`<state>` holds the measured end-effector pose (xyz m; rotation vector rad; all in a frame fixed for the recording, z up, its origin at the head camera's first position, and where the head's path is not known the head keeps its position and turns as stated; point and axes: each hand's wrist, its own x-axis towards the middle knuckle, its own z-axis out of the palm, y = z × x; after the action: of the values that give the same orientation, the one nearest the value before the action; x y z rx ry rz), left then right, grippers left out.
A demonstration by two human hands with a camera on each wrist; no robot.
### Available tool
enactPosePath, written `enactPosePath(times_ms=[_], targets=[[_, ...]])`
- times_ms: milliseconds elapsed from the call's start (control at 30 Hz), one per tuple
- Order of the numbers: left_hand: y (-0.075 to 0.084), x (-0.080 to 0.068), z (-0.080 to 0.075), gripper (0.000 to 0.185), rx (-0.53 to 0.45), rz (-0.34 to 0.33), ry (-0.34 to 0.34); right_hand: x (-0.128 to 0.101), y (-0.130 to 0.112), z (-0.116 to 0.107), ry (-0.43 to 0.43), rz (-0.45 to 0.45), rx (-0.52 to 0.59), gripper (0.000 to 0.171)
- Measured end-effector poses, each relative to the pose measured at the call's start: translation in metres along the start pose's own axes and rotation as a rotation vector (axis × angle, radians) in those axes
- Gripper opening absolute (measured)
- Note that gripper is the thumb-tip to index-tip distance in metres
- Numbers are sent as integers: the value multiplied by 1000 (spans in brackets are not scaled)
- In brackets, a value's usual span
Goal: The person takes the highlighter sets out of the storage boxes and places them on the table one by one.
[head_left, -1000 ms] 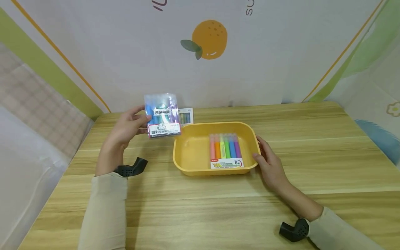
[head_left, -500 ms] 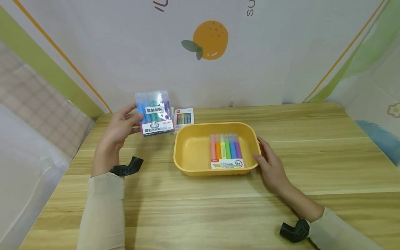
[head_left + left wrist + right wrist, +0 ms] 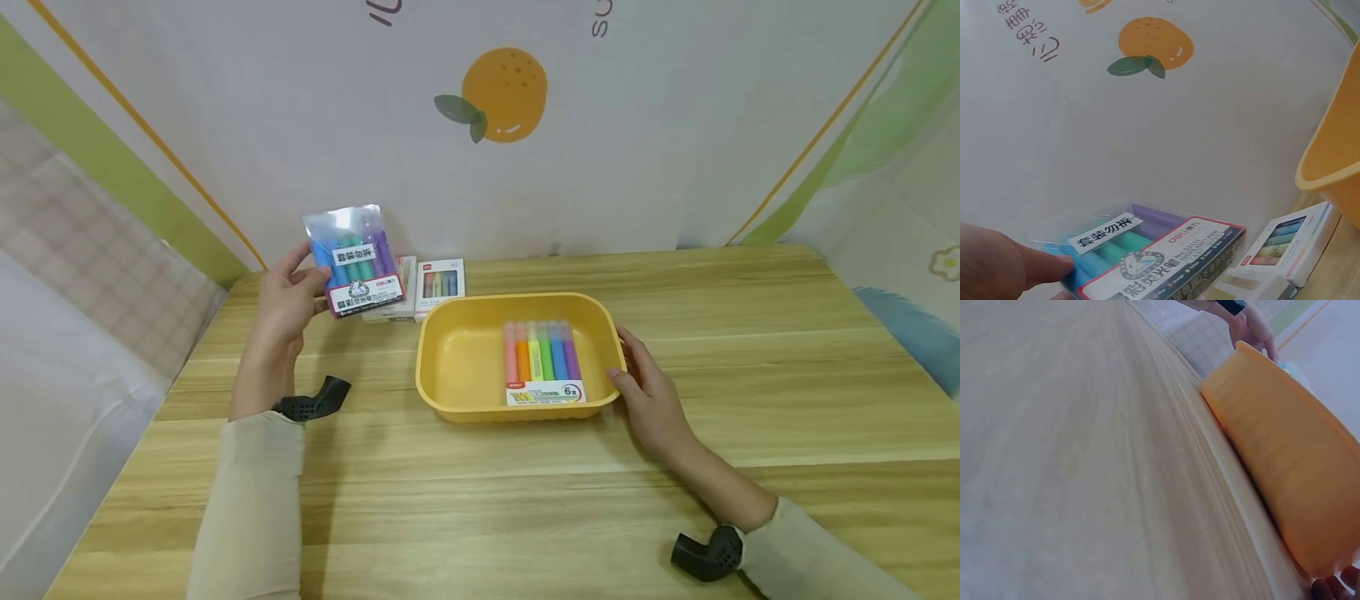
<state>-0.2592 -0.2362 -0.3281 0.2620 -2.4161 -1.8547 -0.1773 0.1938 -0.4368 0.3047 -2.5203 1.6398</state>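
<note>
My left hand [image 3: 285,296] grips a clear pack of highlighters [image 3: 354,262] by its left edge, thumb across the front. Blue, green and purple pens show through the plastic, above a white label. The pack is tilted, raised over the back left of the table. On the right, my right hand [image 3: 648,396] holds the end of a yellow tray [image 3: 457,412], thumb at the rim and fingers outside the wall. Inside the tray's right half lies a second highlighter pack [image 3: 542,362], its pens running from pink to purple.
Two white boxes stand behind the tray: one with a window of coloured sticks [image 3: 440,283], and another box [image 3: 406,287] partly hidden by the held pack. The wooden table [image 3: 480,508] meets a white printed cloth [image 3: 637,167] at the back.
My left hand has moved the highlighter pack left and slightly up, away from the tray, and tilted it. The white boxes behind are now more exposed. My right hand and the tray stay put.
</note>
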Motion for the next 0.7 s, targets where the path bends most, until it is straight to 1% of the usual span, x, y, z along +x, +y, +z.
enactPosePath(times_ms=[167, 367, 500, 700], targets=[[-2, 2, 1, 59, -17, -13, 49, 0, -1, 0, -1, 0, -3, 55], [-5, 4, 0, 57, -112, -39, 93, 0, -1, 0, -1, -3, -7, 55], [-7, 7, -2, 57, -153, -69, 108, 0, -1, 0, -2, -2, -5, 55], [-12, 13, -8, 57, -201, -90, 129, 0, -1, 0, -1, 0, 0, 55]])
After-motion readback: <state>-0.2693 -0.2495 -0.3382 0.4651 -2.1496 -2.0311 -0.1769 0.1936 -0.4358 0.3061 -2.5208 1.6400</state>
